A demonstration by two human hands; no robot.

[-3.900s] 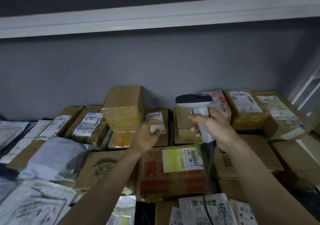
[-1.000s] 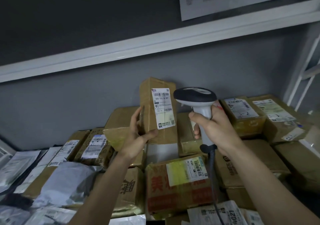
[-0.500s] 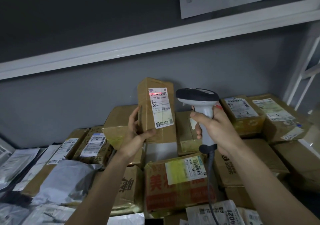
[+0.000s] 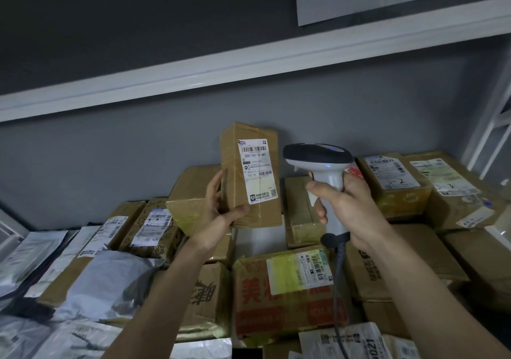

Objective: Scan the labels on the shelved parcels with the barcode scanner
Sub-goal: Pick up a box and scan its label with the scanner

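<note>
Holding upright a parcel [image 4: 250, 176] labelled "505-101-16-6A7", scanner [image 4: 320, 165] beside it

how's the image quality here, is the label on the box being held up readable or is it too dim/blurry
Head view: dim overall, but the white label on the held box is sharp enough to read its large code, while the small print stays too fine. Wide-angle distortion bows the white shelf edge. The parcels at lower left are dark and soft. A small blue light glows on the scanner.
</note>
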